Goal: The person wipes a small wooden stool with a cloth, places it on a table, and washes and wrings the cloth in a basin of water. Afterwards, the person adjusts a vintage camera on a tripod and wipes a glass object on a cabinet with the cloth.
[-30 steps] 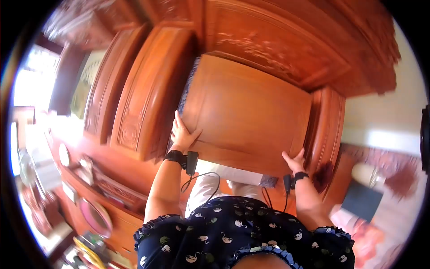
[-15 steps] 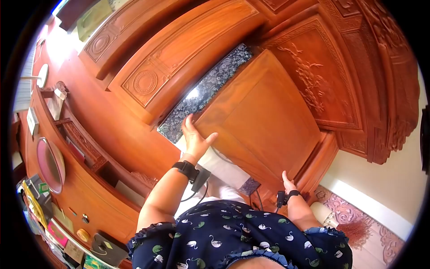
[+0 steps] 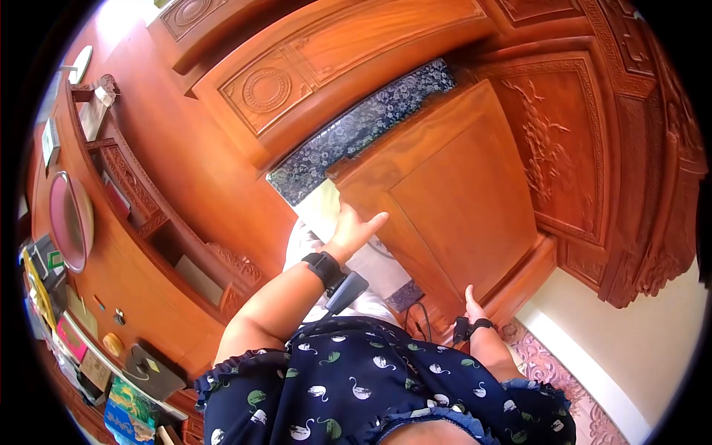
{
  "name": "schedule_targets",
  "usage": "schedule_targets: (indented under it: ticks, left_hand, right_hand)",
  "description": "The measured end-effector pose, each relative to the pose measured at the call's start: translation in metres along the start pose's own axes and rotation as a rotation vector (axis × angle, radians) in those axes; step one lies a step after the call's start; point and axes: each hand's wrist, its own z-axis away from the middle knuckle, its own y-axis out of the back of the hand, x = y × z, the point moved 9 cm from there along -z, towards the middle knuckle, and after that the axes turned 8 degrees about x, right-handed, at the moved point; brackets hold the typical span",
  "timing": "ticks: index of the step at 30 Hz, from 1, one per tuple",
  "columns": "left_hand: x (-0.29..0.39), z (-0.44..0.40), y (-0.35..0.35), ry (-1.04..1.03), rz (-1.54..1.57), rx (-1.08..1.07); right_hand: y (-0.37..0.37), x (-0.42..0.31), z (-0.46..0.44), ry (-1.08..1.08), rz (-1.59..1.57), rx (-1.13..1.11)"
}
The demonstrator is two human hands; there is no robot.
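A reddish-brown wooden panel point(image 3: 452, 200) with a framed face, like a cabinet door, stands in front of me. My left hand point(image 3: 354, 231) is at its left edge, with the thumb lying over the face and the fingertips partly hidden at the edge. Low down by the panel's bottom edge is my right hand point(image 3: 475, 305), thumb up and its other fingers out of sight. Behind the panel runs a black surface with a white floral pattern point(image 3: 356, 126). Something pale point(image 3: 319, 208) shows beside my left fingers.
A long curved wooden desk point(image 3: 156, 319) lies to the left, bearing a round mirror-like object point(image 3: 72, 221), books and small items. Carved wooden panels point(image 3: 549, 148) rise at the right. Dark cables point(image 3: 419, 319) hang near my lap. Pink patterned flooring point(image 3: 545, 371) shows at lower right.
The view has turned, shifting the furniture. My left hand has gone from spread fingers at the panel's corner to lower on its edge, fingertips now partly hidden. The right hand stays by the bottom edge.
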Motion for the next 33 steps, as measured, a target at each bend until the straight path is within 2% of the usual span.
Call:
schedule_targets:
  ticks: [1,2,3,5,6,7,12,14,18,21,23,24,26,27,28,30,32,33]
  left_hand:
    - [0.010,0.001,0.000,0.062,0.149,-0.040]
    - [0.016,0.002,-0.002,0.123,0.299,-0.081]
    - [0.020,0.000,0.000,0.125,0.300,-0.076]
    - [0.011,0.000,-0.014,0.341,0.422,-0.231]
    - [0.009,0.000,-0.015,0.342,0.421,-0.225]
    - [0.010,0.000,-0.015,0.308,0.450,-0.218]
    - [0.021,0.002,-0.011,0.273,0.519,-0.221]
    - [0.020,0.003,-0.012,0.295,0.508,-0.221]
    - [0.018,0.002,-0.008,0.300,0.467,-0.169]
    - [0.014,-0.003,-0.005,0.280,0.424,-0.140]
    - [0.007,0.003,-0.006,0.437,0.262,-0.252]
    - [0.007,0.003,-0.005,0.416,0.259,-0.265]
    - [0.000,0.001,-0.010,0.409,0.359,-0.274]
    - [-0.003,0.001,-0.007,0.415,0.267,-0.266]
    - [0.006,0.003,-0.002,0.373,0.213,-0.194]
    - [0.013,0.011,-0.001,0.497,0.152,-0.167]
    - [0.024,0.012,0.002,0.460,0.010,-0.167]
    - [0.018,0.008,0.004,0.423,-0.012,-0.134]
  right_hand:
    - [-0.001,0.002,-0.010,0.003,0.006,-0.001]
    - [0.006,0.004,-0.025,0.025,0.059,0.097]
    - [0.013,0.003,-0.027,0.048,0.113,0.196]
    - [0.015,0.004,-0.029,0.040,0.114,0.195]
    - [0.014,0.006,-0.027,0.027,0.111,0.195]
    - [0.010,0.000,-0.026,0.119,0.063,0.172]
    - [0.004,0.002,-0.006,0.031,0.043,0.001]
    - [-0.004,0.002,0.000,0.018,0.028,-0.117]
    - [-0.002,0.004,0.016,-0.045,0.053,-0.054]
    - [-0.017,0.000,0.024,-0.014,0.050,-0.137]
    - [-0.003,0.002,0.024,-0.017,0.057,0.086]
    - [-0.003,0.002,0.010,-0.001,0.116,0.025]
    - [0.007,0.013,-0.036,-0.019,0.155,0.094]
    - [0.002,0.005,-0.024,0.017,0.050,0.008]
    - [0.000,-0.005,-0.025,0.133,-0.005,0.059]
    - [-0.002,-0.013,-0.002,0.240,-0.133,0.138]
    - [0.000,-0.012,-0.003,0.199,-0.209,0.188]
    - [0.004,-0.020,0.027,0.282,-0.224,0.246]
